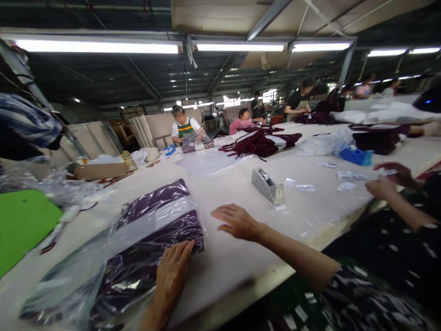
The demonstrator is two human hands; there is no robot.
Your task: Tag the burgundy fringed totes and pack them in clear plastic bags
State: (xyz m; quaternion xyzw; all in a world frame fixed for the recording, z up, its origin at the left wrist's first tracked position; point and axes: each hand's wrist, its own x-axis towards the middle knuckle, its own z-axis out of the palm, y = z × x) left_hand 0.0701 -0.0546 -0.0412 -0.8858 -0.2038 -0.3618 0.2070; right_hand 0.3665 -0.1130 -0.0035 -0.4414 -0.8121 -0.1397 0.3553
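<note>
A folded dark maroon garment with a pale strip across it lies in a clear plastic bag (pixel 148 230) on the white table. My left hand (pixel 175 264) rests on the bag's near right corner, fingers stretched out over the plastic; its thumb is hidden. To the right of the bag, my right hand (pixel 237 223) is held over the table with its fingers extended and nothing in it. A grey tape dispenser (pixel 268 185) stands just beyond that hand. The bag's loose, unfilled end (pixel 65 280) spreads toward the lower left.
At the right, a co-worker's hands (pixel 389 179) hold a small label near scattered labels (pixel 351 176) and a blue dispenser (pixel 356 155). Maroon garments (pixel 251 142) are heaped farther back. A green board (pixel 25 225) and crumpled plastic (pixel 65 184) lie left. Several people work beyond the table.
</note>
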